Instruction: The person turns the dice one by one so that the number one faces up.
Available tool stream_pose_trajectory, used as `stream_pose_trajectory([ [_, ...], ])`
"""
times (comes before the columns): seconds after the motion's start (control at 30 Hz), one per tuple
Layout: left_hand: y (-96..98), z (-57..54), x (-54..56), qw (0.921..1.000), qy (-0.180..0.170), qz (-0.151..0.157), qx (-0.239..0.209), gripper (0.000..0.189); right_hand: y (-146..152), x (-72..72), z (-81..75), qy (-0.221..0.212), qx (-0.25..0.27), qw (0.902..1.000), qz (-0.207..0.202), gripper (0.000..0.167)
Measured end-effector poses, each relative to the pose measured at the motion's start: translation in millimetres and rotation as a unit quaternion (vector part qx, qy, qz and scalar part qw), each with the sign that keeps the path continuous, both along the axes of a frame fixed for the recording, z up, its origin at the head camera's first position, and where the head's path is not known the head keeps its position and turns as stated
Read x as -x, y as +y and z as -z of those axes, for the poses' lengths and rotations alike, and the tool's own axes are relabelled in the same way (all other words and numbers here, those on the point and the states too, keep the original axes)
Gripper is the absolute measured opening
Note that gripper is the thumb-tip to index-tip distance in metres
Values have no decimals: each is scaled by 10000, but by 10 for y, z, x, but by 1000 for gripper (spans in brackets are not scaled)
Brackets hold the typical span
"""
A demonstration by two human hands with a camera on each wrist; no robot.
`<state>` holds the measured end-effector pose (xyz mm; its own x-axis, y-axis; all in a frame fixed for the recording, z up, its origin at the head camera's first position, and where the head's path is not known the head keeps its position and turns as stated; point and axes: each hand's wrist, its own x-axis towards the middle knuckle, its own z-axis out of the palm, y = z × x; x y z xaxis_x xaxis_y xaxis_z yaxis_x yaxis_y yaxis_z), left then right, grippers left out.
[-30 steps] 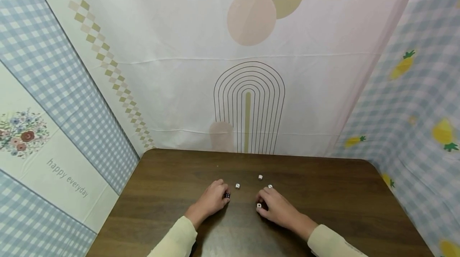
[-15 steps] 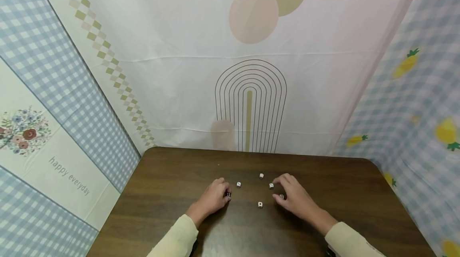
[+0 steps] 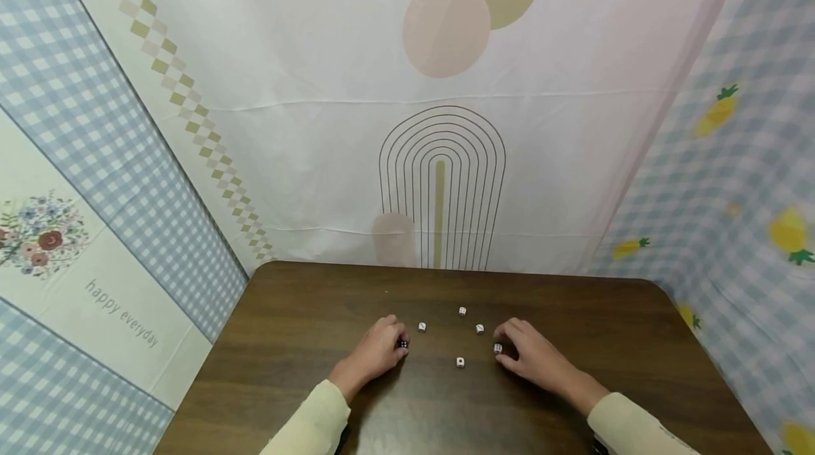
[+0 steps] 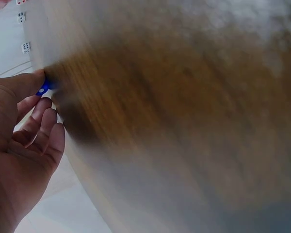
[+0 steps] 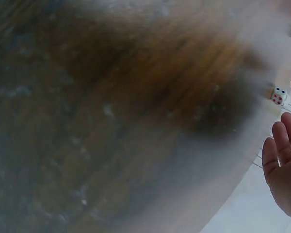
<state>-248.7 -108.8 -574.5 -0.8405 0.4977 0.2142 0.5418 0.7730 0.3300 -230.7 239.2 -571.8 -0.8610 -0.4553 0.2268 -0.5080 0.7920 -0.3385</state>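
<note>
My left hand [image 3: 377,350] pinches a small die between thumb and fingers; it looks dark in the head view and shows as a blue die [image 4: 42,89] in the left wrist view. My right hand [image 3: 531,358] rests low over the table, thumb and index finger spread on either side of a white die [image 3: 498,348]. In the right wrist view that white die [image 5: 279,95], with red and blue dots, sits just ahead of the parted fingers [image 5: 281,141]. Between the hands lie more white dice: a near die [image 3: 460,362], a left die [image 3: 422,327] and a right die [image 3: 480,329].
Another white die [image 3: 462,311] lies farther back on the brown wooden table [image 3: 305,306]. Behind the table's back edge hangs a pale patterned cloth [image 3: 318,172], with checked cloths on both sides.
My right hand has left the near die and moved right, to the white die beside its thumb, its fingers drawing closer round it. The left hand keeps its place with its die.
</note>
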Motion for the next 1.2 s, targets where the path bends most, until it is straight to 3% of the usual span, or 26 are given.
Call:
stream_pose_trajectory([
  [0.47,-2,-1,-4,10000,82,21,-22,18,14,53,67,-473,12,9989,65,18],
  [0.97,-9,-6,-14,9999,101,49,-32,19,-39,37,115,-29,-11,10000,35,21],
  [1.2,-24,32,-5,9989,392,203,-186,22,-44,36,111,42,15,10000,27,22],
])
